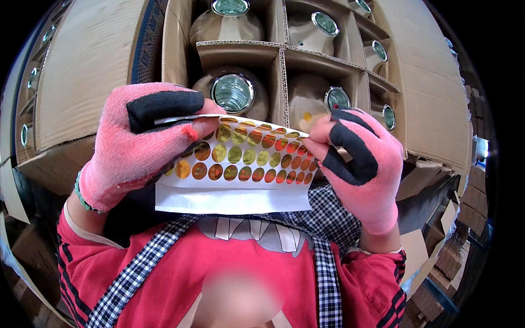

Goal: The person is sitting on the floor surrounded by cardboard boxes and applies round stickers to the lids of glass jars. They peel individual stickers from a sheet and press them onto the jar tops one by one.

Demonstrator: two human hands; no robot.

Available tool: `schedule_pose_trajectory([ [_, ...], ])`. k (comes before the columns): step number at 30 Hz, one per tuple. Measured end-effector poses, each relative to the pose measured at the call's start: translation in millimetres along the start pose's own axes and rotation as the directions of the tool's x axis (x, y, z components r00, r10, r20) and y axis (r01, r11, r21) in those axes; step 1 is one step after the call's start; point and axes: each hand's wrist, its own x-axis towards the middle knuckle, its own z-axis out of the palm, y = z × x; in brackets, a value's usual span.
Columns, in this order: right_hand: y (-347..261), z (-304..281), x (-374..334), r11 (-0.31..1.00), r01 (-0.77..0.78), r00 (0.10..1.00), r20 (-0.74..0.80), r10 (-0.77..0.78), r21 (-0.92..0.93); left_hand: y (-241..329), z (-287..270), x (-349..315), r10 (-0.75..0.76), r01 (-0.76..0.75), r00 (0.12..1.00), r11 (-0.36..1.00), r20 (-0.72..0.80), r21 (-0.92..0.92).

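Observation:
A white sheet of round shiny gold and orange stickers [235,174] is stretched between my hands, its upper edge bent back. My left hand [145,136], in a pink glove with dark finger patches, grips the sheet's upper left part between thumb and fingers. At the upper right corner, my right hand [358,158], gloved the same way, pinches the edge with bare thumb and fingertip. Just beyond the sheet stands a glass jar [232,93] with a wide silvery rim. Another jar [337,99], by my right fingers, has a small yellow round spot near its neck.
The jars stand in a cardboard box with cardboard dividers [283,76]. Its open flap [437,82] spreads to the right. On the left is another carton [82,65] with more jars along its far side. Stacked cardboard [448,262] lies at the lower right.

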Motion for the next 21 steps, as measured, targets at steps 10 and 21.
schedule_pose_trajectory([
  [10, 2, -3, 23, 0.965, -0.102, 0.992, -0.051, 0.118, 0.241, -3, -31, -17, 0.028, -0.028, 0.993, 1.0, -0.113, 0.002],
  [21, -1, 98, 62, 0.921, 0.359, 0.892, 0.345, -0.291, -0.152, 0, -27, -18, 0.211, -0.235, 0.949, 0.969, 0.235, 0.081],
])
